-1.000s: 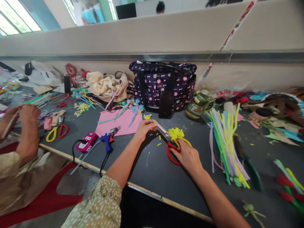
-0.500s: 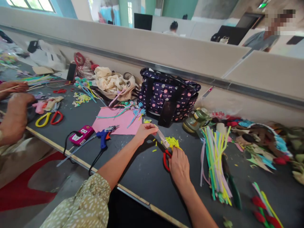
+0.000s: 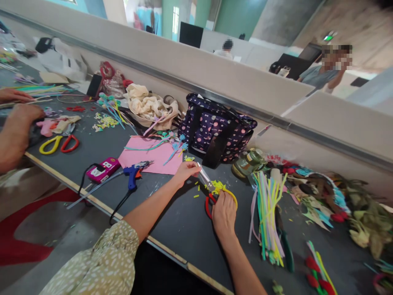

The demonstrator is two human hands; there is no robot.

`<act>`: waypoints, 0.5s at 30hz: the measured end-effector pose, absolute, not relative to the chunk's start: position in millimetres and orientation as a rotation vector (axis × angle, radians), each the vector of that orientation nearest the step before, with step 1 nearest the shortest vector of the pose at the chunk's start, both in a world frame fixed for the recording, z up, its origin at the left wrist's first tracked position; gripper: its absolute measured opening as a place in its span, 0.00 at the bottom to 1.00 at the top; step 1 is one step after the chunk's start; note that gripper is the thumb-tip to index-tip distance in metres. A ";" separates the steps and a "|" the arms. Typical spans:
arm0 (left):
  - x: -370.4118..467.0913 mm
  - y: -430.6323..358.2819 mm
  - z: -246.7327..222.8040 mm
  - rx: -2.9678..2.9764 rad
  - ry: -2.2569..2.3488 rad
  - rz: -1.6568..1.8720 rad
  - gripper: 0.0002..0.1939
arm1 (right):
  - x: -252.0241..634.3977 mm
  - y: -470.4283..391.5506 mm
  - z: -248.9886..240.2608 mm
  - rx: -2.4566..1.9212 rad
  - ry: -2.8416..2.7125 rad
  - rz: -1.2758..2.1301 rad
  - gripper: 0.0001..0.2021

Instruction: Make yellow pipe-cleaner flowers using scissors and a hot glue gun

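My right hand (image 3: pixel 225 211) grips scissors (image 3: pixel 209 205) with one red and one yellow handle loop, the blades pointing up and left. At the blade tips my left hand (image 3: pixel 186 172) is pinched closed; what lies between its fingertips is too small to make out. A pile of small yellow cut pieces (image 3: pixel 218 186) lies on the dark table (image 3: pixel 181 225) behind the scissors, and a few more pieces are scattered to its left. Right of my right hand lies a bundle of pastel fuzzy stems (image 3: pixel 268 217).
Left of my hands are a blue glue gun (image 3: pixel 132 177), a pink box (image 3: pixel 103 170) and pink paper (image 3: pixel 150 157). Behind stand a patterned bag (image 3: pixel 217 129) and a glass jar (image 3: pixel 248 163). Another person's hands (image 3: pixel 23 114) are at the far left.
The view has tilted and shifted slightly. The scissors' yellow loop now shows more beside my right hand. My left hand stays at the blade tips.
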State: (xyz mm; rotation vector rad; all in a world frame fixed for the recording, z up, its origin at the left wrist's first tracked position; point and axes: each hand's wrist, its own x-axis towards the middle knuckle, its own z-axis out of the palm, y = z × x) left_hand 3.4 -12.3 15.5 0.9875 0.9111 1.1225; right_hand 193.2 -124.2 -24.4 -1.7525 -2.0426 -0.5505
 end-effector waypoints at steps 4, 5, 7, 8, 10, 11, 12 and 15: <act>-0.2 -10.9 16.0 0.936 1.009 1.115 0.09 | 190.8 -125.2 -24.9 -1.764 -2.049 -0.549 0.20; -1.7 -9.5 15.7 0.925 1.015 1.127 0.08 | 190.7 -125.2 -25.4 -1.770 -2.049 -0.542 0.20; -5.3 -5.2 13.5 0.920 1.031 1.175 0.09 | 191.3 -125.0 -26.3 -1.784 -2.043 -0.524 0.20; -7.3 -2.4 11.7 0.934 1.048 1.198 0.10 | 192.0 -124.8 -26.5 -1.789 -2.033 -0.512 0.20; -11.7 3.5 7.1 1.032 1.123 1.222 0.11 | 193.7 -124.5 -26.1 -1.790 -2.012 -0.482 0.20; -14.0 6.0 4.7 1.135 1.181 1.222 0.10 | 194.7 -124.4 -25.6 -1.785 -2.002 -0.465 0.21; -16.1 7.9 2.5 1.268 1.259 1.222 0.09 | 195.6 -124.4 -25.0 -1.780 -1.992 -0.449 0.21; -20.8 9.4 -2.1 1.837 1.446 1.108 0.08 | 198.3 -124.5 -23.8 -1.754 -1.964 -0.407 0.23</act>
